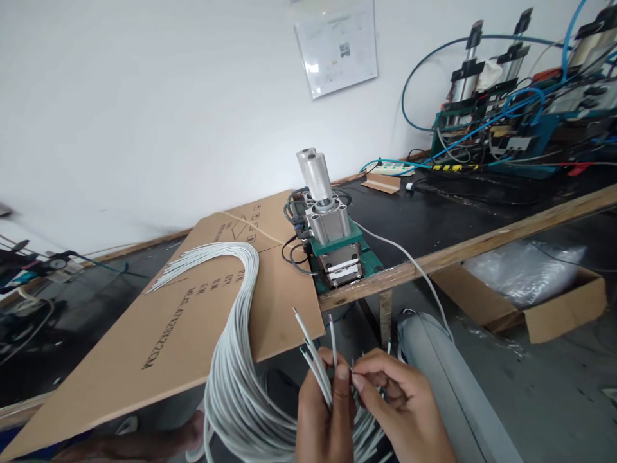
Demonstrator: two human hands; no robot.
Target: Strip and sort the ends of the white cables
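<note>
My left hand is closed around several white cables whose stripped ends stick up past my fingers. My right hand pinches the tip of one thin cable right beside my left thumb. A thick bundle of white cables curves from the cardboard sheet down over the bench edge into my lap. A small pneumatic press with a green base and silver cylinder stands at the bench edge, just beyond the cable ends.
The black bench has a wooden front rail. More pneumatic machines with blue hoses stand at the far right. An open cardboard box with plastic bags sits on the floor. A paper notice hangs on the wall.
</note>
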